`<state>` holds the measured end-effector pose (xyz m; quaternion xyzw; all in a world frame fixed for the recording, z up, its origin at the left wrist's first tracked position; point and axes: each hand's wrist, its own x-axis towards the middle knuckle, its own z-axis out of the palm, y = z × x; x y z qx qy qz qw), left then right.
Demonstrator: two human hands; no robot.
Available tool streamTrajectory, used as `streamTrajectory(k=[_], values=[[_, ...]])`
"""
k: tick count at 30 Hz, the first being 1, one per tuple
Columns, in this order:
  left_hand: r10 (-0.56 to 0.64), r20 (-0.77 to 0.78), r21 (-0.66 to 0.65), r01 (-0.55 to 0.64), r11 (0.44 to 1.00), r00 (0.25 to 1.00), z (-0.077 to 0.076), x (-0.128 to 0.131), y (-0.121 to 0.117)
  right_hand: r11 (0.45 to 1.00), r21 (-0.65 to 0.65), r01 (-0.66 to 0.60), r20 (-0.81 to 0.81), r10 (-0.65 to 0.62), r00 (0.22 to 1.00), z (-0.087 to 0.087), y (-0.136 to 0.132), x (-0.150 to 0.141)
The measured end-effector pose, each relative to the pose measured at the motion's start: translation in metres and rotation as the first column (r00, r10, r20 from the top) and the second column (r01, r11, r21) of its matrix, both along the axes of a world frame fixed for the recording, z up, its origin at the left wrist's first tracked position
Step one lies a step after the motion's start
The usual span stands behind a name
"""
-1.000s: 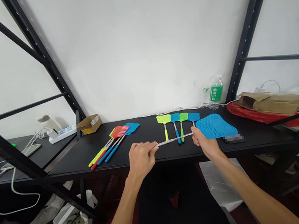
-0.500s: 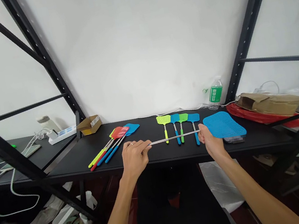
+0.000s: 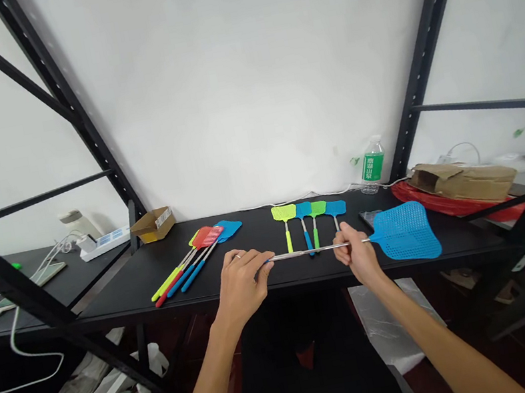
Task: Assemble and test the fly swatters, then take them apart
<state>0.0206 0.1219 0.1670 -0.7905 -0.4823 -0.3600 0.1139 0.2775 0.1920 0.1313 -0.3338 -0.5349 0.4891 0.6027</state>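
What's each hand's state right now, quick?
Left hand: closed, holding the handle end of the blue fly swatter.
Right hand: closed around the same swatter's metal shaft.

I can see the person's left hand (image 3: 244, 281) gripping the handle end of a blue swatter (image 3: 405, 232), while the right hand (image 3: 358, 253) grasps its metal rod near the mesh head, which points right. On the black table (image 3: 126, 285), a swatter bunch (image 3: 208, 236) lies left; four swatters (image 3: 284, 213) lie side by side, right of centre. A green-labelled bottle (image 3: 372, 165) stands far right.
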Motion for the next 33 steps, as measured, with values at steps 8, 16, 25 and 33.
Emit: streamTrajectory(k=[8, 16, 25, 33], values=[[0.02, 0.222, 0.167, -0.058, 0.984, 0.975, 0.005, 0.019, -0.013, 0.994, -0.038, -0.102, -0.057, 0.099, 0.993, 0.008, -0.003, -0.005], [-0.028, 0.76, -0.386, 0.485, 0.785, 0.65, -0.01, 0.044, -0.006, 0.981, -0.137, -0.134, -0.203, 0.105, 0.974, 0.023, -0.013, -0.002], [0.001, 0.925, -0.269, 0.651, 0.71, 0.381, -0.014, 0.036, 0.003, 0.961, -0.124, -0.248, -0.045, 0.244, 0.969, 0.023, -0.023, -0.013], [0.008, 0.913, -0.31, 0.682, 0.662, 0.407, -0.012, 0.042, -0.001, 0.946, -0.11, -0.305, 0.05, 0.312, 0.949, 0.025, -0.029, -0.015]])
